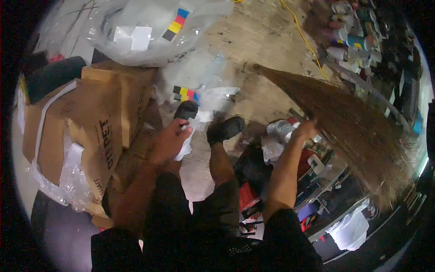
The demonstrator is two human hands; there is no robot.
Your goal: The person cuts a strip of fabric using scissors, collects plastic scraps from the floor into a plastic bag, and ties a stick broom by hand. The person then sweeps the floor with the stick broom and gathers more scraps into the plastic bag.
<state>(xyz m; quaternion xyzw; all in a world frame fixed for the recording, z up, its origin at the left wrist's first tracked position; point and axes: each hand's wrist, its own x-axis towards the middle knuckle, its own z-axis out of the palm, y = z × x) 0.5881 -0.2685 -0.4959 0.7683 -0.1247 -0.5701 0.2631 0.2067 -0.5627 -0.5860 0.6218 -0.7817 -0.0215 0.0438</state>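
Observation:
In the lower middle of the head view, my left hand (171, 143) pinches a crumpled white piece of paper (185, 147) between thumb and fingers. It hangs down over the floor near my dark shoe (186, 111). My right hand (306, 131) is farther right, its fingers curled, beside a large brown straw broom (335, 111) whose bristles spread toward the lower right. What the right hand holds, if anything, is too blurred to make out. White plastic wrapping (273, 147) lies just left of that hand.
Cardboard boxes (77, 122) stand at the left. Clear plastic wrap (140, 50) and a colored strip (186, 94) lie ahead on the wooden floor (242, 50). A yellow cord (302, 34) crosses it. Several cans and jars (358, 43) crowd the upper right; a white bag (350, 230) is lower right.

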